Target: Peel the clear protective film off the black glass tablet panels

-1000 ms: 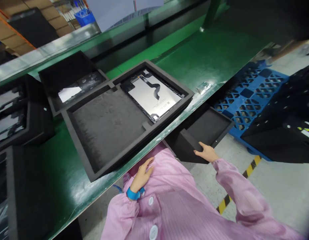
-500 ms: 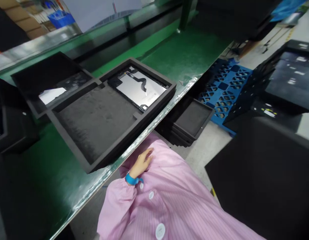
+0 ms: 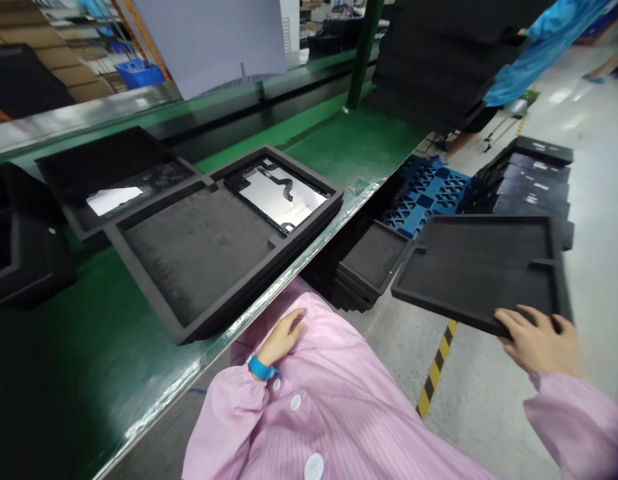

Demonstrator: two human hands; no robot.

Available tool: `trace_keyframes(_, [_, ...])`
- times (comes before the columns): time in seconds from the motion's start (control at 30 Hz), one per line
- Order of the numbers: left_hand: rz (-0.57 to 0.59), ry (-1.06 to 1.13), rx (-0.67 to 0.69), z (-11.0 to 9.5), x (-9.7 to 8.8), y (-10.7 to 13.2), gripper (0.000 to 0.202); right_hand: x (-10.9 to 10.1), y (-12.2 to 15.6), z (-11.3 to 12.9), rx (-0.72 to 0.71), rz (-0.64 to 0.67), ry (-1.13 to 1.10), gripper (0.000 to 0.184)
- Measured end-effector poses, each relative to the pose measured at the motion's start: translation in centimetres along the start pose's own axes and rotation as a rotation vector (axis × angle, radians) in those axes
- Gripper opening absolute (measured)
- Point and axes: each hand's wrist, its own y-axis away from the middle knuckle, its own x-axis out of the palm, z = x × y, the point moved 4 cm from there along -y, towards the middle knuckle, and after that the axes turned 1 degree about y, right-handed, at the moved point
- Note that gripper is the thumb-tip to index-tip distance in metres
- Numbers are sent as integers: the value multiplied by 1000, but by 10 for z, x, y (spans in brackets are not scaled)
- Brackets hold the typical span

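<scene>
My right hand (image 3: 543,343) grips the near edge of a black foam tray (image 3: 479,267), held up over the floor to my right. The tray's recess faces up and shows nothing in it. My left hand (image 3: 283,339), with a blue band (image 3: 261,368) on its wrist, rests against the pink striped smock (image 3: 339,360), fingers loosely bent and holding nothing. In front of it on the green bench lies another foam tray (image 3: 149,297). A screen panel with a silvery back and a dark flex cable (image 3: 301,203) sits in that tray's far right compartment; its larger compartment shows bare foam.
Low beside the bench stands a stack of trays (image 3: 373,257), near a blue plastic pallet (image 3: 423,193). More trays (image 3: 533,177) are piled beyond. At the bench's far end is a tall black stack (image 3: 439,60), with another person's blue sleeve (image 3: 529,60). Another tray (image 3: 113,147) lies left.
My right hand has come into view at the right, holding the foam tray. That tray is now tilted to show its recess. My left hand stays at the smock; the view has shifted slightly.
</scene>
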Motion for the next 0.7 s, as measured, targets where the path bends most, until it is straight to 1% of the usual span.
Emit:
trace_keyframes(0.03, [-7,8,2,1,1,0,35,11,0,5,-61,18,7,17])
trace_keyframes(0.1, [-23,26,0,3,2,1,35,25,2,8,-146,37,11,23])
trace_keyframes(0.2, [-54,51,-18,6,3,2,34,35,8,5,-251,49,5,22])
trace_keyframes(0.27, [-71,62,-31,8,4,2,34,43,6,3,-329,73,-16,21])
trace_keyframes(0.33, [-86,71,-42,10,5,3,33,55,-3,4,-399,109,-50,22])
trace_keyframes(0.4, [-99,81,-55,12,6,4,32,70,-23,7,-432,132,-91,23])
trace_keyframes(0.47, [-112,93,-70,14,6,5,32,87,-51,12,-417,132,-132,25])
trace_keyframes(0.57, [-133,117,-95,17,6,5,31,112,-100,26,-326,118,-191,20])
trace_keyframes(0.6, [-142,124,-103,18,7,4,31,121,-115,33,-276,112,-212,18])
trace_keyframes(0.63, [-152,132,-111,19,8,4,30,131,-127,41,-213,101,-232,21])
trace_keyframes(0.7, [-174,145,-126,21,10,4,30,149,-144,59,-60,73,-280,35])
